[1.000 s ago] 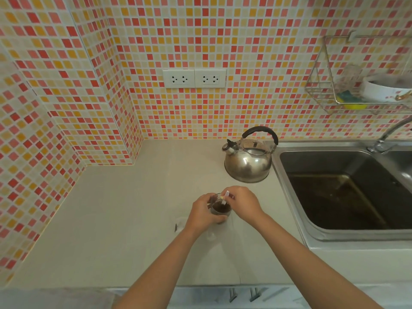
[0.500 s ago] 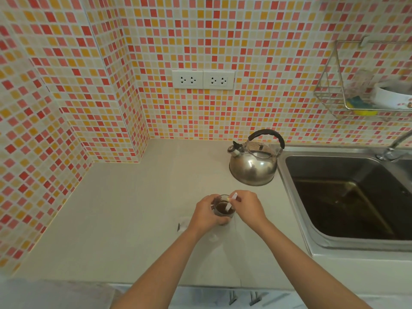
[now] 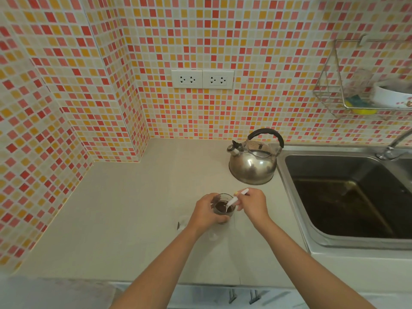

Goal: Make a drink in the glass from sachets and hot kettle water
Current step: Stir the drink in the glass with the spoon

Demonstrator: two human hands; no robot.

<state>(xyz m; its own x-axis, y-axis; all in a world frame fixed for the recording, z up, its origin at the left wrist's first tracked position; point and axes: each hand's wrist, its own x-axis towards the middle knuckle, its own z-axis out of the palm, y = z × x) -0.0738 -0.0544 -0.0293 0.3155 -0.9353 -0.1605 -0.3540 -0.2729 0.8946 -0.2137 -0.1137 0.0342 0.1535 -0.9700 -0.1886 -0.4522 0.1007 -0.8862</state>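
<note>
Head view: left hand [image 3: 206,211] grips the glass [image 3: 223,209] on the counter [image 3: 124,215], right hand [image 3: 253,204] pinching a white spoon [image 3: 236,198], now dipped deeper into the dark mix than a second ago; stirring underway, kettle [image 3: 253,162] parked behind

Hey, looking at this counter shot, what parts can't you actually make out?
Head view only:
- Glass: its side is covered by the left hand.
- White stirrer: its middle is hidden in the right hand.
- Rack contents: blurred, cut off by the right edge.
- Tap: spout cut off by the right edge.
</note>
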